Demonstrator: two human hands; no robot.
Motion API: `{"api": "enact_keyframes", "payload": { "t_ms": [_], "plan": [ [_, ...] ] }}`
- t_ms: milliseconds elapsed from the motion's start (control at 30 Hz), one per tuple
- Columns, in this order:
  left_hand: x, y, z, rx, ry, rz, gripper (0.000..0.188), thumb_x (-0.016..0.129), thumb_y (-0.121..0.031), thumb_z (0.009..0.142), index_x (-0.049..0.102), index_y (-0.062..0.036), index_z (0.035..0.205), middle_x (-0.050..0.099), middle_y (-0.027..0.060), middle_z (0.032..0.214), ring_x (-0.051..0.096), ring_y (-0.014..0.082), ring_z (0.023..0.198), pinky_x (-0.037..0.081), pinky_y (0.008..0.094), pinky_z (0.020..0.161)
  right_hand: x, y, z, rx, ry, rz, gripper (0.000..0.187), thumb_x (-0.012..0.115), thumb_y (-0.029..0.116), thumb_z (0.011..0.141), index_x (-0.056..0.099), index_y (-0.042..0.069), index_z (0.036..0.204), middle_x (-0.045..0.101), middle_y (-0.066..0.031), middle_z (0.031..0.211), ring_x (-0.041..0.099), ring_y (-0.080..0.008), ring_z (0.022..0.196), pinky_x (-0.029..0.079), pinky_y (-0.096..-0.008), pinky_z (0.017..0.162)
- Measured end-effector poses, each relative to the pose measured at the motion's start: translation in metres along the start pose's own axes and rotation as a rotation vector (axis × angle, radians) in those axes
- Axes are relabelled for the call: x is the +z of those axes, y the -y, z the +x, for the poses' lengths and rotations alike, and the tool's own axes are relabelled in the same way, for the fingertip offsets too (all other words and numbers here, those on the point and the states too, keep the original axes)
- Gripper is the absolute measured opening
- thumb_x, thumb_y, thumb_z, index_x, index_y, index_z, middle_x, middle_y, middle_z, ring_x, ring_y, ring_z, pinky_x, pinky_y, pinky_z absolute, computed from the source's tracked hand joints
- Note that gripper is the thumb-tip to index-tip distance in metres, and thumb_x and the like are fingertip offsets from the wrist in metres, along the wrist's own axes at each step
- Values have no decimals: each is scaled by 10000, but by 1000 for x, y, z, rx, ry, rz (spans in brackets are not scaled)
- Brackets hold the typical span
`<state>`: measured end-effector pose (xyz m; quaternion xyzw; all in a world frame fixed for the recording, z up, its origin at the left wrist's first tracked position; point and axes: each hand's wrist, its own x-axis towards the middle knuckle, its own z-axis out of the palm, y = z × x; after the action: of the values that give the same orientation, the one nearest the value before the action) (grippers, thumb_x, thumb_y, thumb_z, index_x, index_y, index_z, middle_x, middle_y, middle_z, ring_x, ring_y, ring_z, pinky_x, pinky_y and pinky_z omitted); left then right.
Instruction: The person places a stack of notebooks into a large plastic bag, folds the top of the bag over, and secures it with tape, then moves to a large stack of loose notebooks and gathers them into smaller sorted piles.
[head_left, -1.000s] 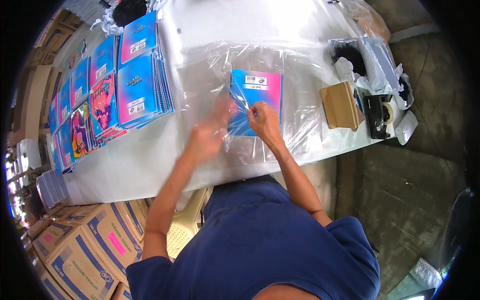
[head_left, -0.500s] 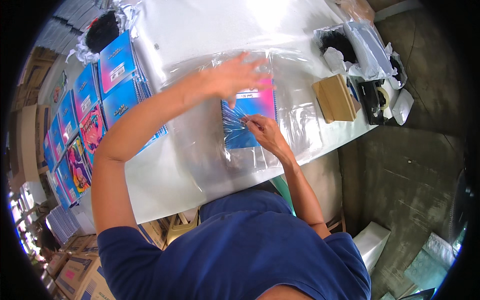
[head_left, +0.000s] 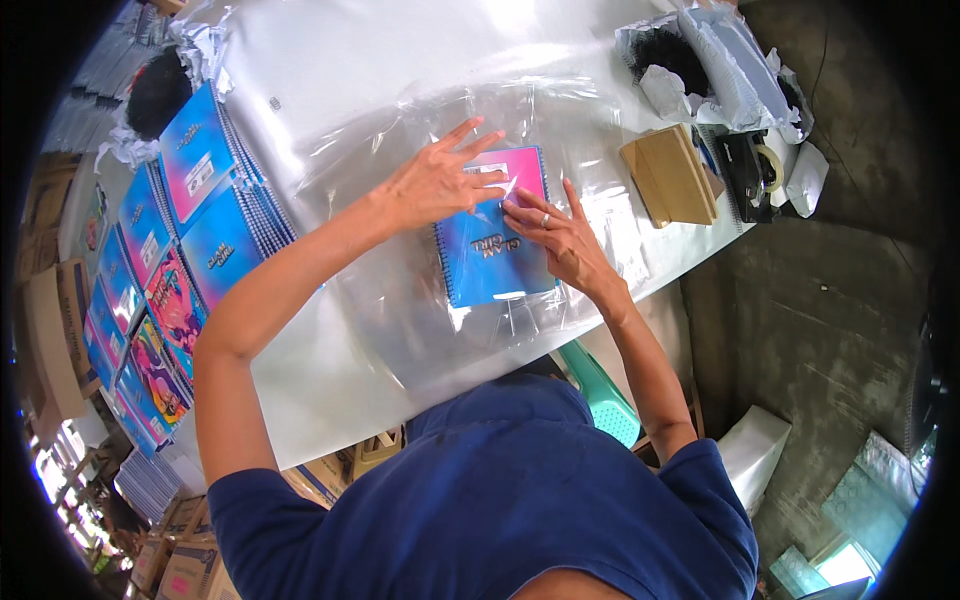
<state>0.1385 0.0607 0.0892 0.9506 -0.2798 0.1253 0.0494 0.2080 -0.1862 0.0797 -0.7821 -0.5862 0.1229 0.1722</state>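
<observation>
A spiral notebook [head_left: 478, 272] with a blue and pink cover lies on a large sheet of clear plastic film [head_left: 385, 300], which looks drawn over its cover in part. My left hand [head_left: 437, 184] rests over the notebook's upper left part, fingers spread. From the right, my right hand [head_left: 568, 245], with a ring on one finger, reaches over the cover with its fingers stretched out. The fingertips of both hands meet near the white label, where the film shines and creases. Neither hand appears to grip anything.
Stacks of spiral notebooks [head_left: 215, 250] fill the table's left side. At the right are brown cardboard pieces [head_left: 665, 180], a black tape dispenser [head_left: 745, 185] and torn white paper wrapping [head_left: 725, 75]. A green plastic stool [head_left: 608, 405] stands below the table edge; cardboard boxes [head_left: 185, 570] sit lower left.
My left hand has come down onto the notebook's upper part. My right hand has let go of the bunched film, moved slightly up and spread its fingers. The cover's creases have flattened.
</observation>
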Motion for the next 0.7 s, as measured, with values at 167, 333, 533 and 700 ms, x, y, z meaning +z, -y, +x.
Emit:
{"api": "enact_keyframes", "payload": {
  "t_ms": [167, 333, 533, 700],
  "plan": [
    [8, -4, 3, -47, -23, 45, 272, 654, -272, 715, 727, -262, 976, 655, -106, 1129, 415, 230, 1313, 249, 476, 1157, -6, 12, 10, 25, 85, -62, 615, 484, -120, 727, 633, 232, 1210, 516, 30, 1355, 352, -165, 1363, 135, -518, 1165],
    [24, -5, -3, -106, -26, 28, 344, 663, -300, 705, 710, -272, 1044, 620, -125, 1195, 342, 210, 1364, 214, 512, 1156, -3, 12, 9, 30, 82, -19, 606, 499, -100, 716, 636, 224, 1209, 514, 1, 1353, 336, -182, 1373, 131, -514, 1163],
    [22, 2, 9, -257, 5, -88, 496, 748, -308, 639, 676, -320, 1130, 534, -120, 1335, 231, 215, 1419, 170, 580, 1135, -8, 13, 7, 29, 103, -19, 612, 488, -88, 701, 631, 212, 1215, 489, -5, 1368, 314, -191, 1383, 131, -519, 1162],
    [21, -2, 26, -486, 123, -159, 796, 799, -178, 571, 536, -374, 1296, 383, -66, 1471, 156, 265, 1440, 150, 606, 1130, -3, 10, 4, -12, 65, -103, 566, 508, -14, 728, 607, 204, 1241, 473, -10, 1379, 306, -199, 1385, 124, -520, 1163]
  ]
}}
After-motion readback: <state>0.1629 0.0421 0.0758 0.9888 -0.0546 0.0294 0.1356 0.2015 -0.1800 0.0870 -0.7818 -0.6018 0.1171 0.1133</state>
